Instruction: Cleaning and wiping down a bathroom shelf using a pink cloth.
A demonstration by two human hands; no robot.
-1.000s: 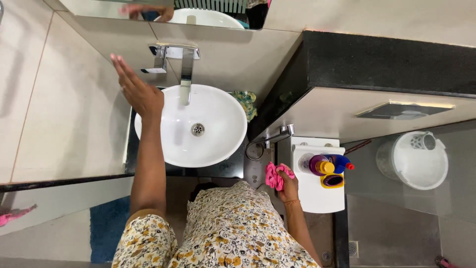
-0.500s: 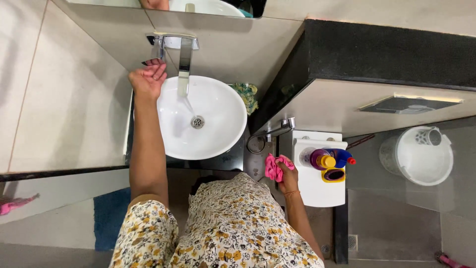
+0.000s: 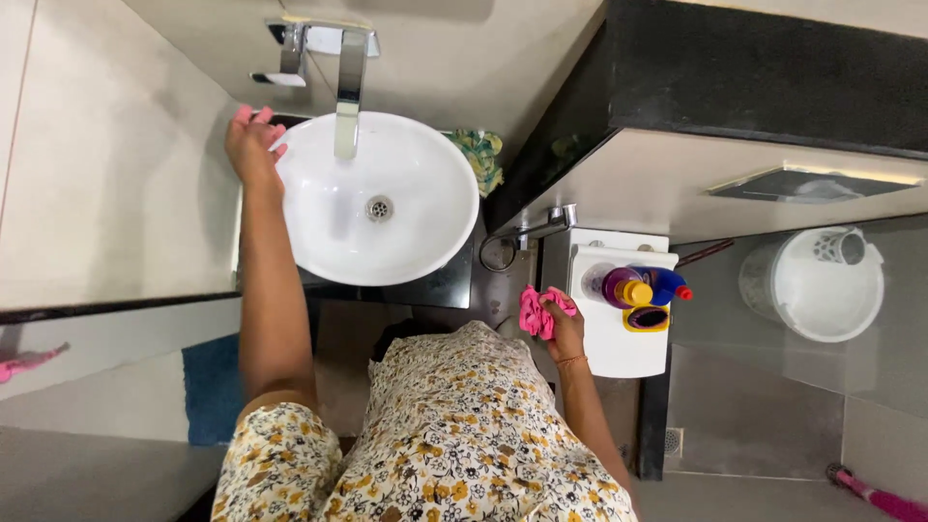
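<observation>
My left hand (image 3: 250,142) reaches out over the left rim of the round white basin (image 3: 425,237), fingers bent, holding nothing that I can see. A chrome tap (image 3: 346,82) juts over the basin from the wall, with its lever (image 3: 278,60) just above my hand. My right hand (image 3: 564,324) hangs low at my side, closed on a crumpled pink cloth (image 3: 535,311), next to the white toilet tank (image 3: 619,353).
Purple and blue bottles (image 3: 638,286) and a yellow holder (image 3: 646,319) lie on the tank. A green-yellow cloth (image 3: 478,155) sits right of the basin. A white bucket with a mug (image 3: 817,285) stands at right, a blue mat (image 3: 211,387) at lower left.
My left hand dropped from near the tap lever down to the basin's left rim. The view tilted, so everything shifted upward. The right hand kept hold of the pink cloth.
</observation>
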